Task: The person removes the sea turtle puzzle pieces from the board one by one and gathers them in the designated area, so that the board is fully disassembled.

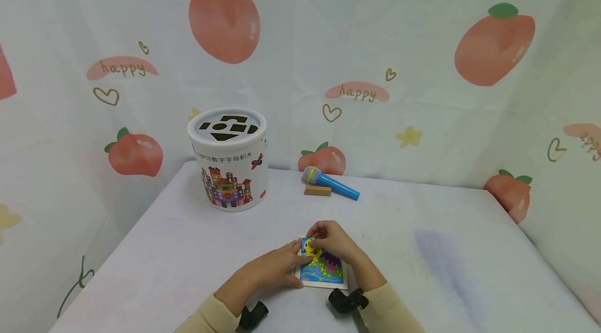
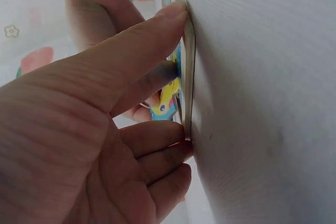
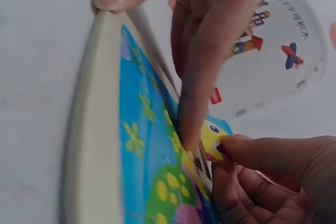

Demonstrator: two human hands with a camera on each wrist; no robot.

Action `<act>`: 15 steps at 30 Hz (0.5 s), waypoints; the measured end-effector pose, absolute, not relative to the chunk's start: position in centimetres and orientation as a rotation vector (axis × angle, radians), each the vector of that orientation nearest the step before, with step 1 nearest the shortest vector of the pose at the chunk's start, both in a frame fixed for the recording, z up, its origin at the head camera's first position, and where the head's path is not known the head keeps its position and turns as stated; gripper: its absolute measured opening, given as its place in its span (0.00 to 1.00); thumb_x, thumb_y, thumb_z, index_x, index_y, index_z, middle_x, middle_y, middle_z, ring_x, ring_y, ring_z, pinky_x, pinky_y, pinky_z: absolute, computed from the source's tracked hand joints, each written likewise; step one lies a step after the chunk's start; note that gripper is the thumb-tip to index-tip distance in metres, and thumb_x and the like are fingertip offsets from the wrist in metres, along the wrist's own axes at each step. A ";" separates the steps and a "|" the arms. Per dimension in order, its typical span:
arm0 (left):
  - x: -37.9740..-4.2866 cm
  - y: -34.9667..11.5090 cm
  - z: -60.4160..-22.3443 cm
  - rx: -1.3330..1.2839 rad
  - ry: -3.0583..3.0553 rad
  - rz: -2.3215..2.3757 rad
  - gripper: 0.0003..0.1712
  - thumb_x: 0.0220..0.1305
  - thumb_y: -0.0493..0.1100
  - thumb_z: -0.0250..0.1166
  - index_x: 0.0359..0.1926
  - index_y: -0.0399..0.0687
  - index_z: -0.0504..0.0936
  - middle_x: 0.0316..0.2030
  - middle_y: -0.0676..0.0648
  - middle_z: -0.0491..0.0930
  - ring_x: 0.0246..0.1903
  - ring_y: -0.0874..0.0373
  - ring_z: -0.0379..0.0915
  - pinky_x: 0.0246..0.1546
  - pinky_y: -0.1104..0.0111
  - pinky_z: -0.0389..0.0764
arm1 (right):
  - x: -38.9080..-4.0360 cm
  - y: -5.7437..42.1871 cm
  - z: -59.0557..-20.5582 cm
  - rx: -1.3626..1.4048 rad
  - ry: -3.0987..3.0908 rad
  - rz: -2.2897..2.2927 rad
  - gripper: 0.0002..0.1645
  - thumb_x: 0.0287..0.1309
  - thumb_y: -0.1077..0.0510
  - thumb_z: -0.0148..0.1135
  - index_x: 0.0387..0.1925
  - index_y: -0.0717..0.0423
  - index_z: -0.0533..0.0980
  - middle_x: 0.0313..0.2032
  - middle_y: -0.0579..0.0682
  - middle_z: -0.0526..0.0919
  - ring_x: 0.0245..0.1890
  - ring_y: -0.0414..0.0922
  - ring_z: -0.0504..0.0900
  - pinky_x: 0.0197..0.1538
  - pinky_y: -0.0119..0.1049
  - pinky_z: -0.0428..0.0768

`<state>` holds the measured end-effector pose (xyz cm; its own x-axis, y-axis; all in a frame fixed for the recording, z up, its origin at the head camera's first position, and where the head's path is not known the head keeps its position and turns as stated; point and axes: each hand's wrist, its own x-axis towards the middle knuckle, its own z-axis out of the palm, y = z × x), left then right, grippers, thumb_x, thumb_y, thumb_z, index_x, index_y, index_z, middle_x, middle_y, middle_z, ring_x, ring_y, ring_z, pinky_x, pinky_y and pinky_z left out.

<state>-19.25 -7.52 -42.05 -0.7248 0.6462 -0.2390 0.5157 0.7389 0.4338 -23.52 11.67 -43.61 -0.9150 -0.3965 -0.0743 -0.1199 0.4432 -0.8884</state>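
Observation:
A small jigsaw puzzle (image 1: 324, 273) in a pale wooden frame lies on the table, its picture blue, green, purple and yellow. My left hand (image 1: 274, 266) rests along its left side. In the left wrist view the thumb touches the frame's edge, and one finger presses on the picture. At the upper left corner, my right hand (image 1: 337, 241) pinches a puzzle piece (image 3: 212, 134) between thumb and fingers. This piece shows a yellow face with an eye on blue. It stands tilted up from the board in the right wrist view.
A white bucket (image 1: 230, 166) with shaped holes in its lid stands at the back left. Behind the puzzle lie a blue toy microphone (image 1: 335, 185) and a brown wooden block (image 1: 317, 191). A fruit-patterned cloth (image 1: 291, 35) hangs behind the table (image 1: 385, 228).

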 end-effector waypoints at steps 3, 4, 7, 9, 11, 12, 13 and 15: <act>-19.2 -7.5 -42.1 0.886 2.563 0.481 0.34 0.55 0.56 0.65 0.63 0.61 0.70 0.71 0.41 0.54 0.70 0.47 0.50 0.65 0.52 0.63 | -23.8 12.1 -43.4 -0.401 2.407 -1.482 0.08 0.55 0.63 0.62 0.37 0.64 0.78 0.29 0.50 0.79 0.28 0.39 0.76 0.37 0.30 0.82; -19.2 -7.5 -42.1 0.885 2.565 0.476 0.34 0.55 0.57 0.65 0.63 0.62 0.70 0.71 0.41 0.54 0.70 0.47 0.50 0.64 0.52 0.64 | -23.9 12.3 -43.3 -0.384 2.408 -1.485 0.08 0.56 0.62 0.62 0.37 0.64 0.78 0.28 0.50 0.79 0.28 0.39 0.76 0.37 0.30 0.82; -19.2 -7.4 -42.1 0.874 2.568 0.467 0.34 0.55 0.57 0.65 0.63 0.63 0.70 0.71 0.41 0.54 0.70 0.47 0.51 0.64 0.53 0.64 | -24.1 13.2 -43.0 -0.327 2.429 -1.495 0.10 0.55 0.61 0.63 0.38 0.64 0.78 0.29 0.50 0.80 0.28 0.39 0.77 0.38 0.32 0.82; -19.2 -7.4 -42.1 0.868 2.570 0.461 0.34 0.54 0.57 0.65 0.63 0.64 0.70 0.70 0.41 0.54 0.70 0.46 0.51 0.64 0.53 0.64 | -24.3 13.9 -42.7 -0.297 2.445 -1.488 0.11 0.55 0.60 0.63 0.38 0.64 0.78 0.29 0.51 0.80 0.28 0.39 0.77 0.39 0.33 0.83; -19.2 -7.4 -42.1 0.859 2.570 0.458 0.34 0.54 0.57 0.66 0.63 0.65 0.70 0.70 0.41 0.55 0.70 0.47 0.51 0.64 0.53 0.64 | -24.3 14.8 -42.5 -0.273 2.454 -1.485 0.12 0.55 0.60 0.63 0.39 0.65 0.77 0.29 0.51 0.81 0.29 0.39 0.77 0.40 0.34 0.83; -19.2 -7.4 -42.1 0.856 2.568 0.458 0.34 0.54 0.57 0.65 0.63 0.65 0.70 0.70 0.41 0.54 0.70 0.47 0.51 0.64 0.53 0.64 | -24.4 15.2 -42.4 -0.264 2.455 -1.483 0.13 0.55 0.60 0.63 0.40 0.65 0.77 0.30 0.52 0.80 0.29 0.39 0.77 0.40 0.35 0.83; -19.2 -7.4 -42.1 0.852 2.566 0.458 0.34 0.54 0.57 0.65 0.63 0.65 0.70 0.71 0.41 0.54 0.70 0.47 0.51 0.65 0.53 0.64 | -24.4 15.6 -42.3 -0.252 2.458 -1.481 0.13 0.55 0.60 0.63 0.40 0.66 0.77 0.30 0.52 0.80 0.29 0.39 0.77 0.40 0.35 0.84; -19.3 -7.4 -42.1 0.848 2.563 0.456 0.34 0.54 0.57 0.65 0.63 0.66 0.69 0.71 0.42 0.54 0.70 0.48 0.50 0.65 0.53 0.63 | -24.3 16.5 -42.2 -0.225 2.466 -1.475 0.14 0.55 0.60 0.63 0.41 0.66 0.76 0.30 0.52 0.80 0.28 0.40 0.77 0.39 0.35 0.84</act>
<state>-19.29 -7.40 -42.09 -0.7358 0.6217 -0.2685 0.4909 0.7628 0.4208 -24.31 16.45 -42.15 -0.9546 -0.2624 -0.1409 0.0001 0.4728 -0.8812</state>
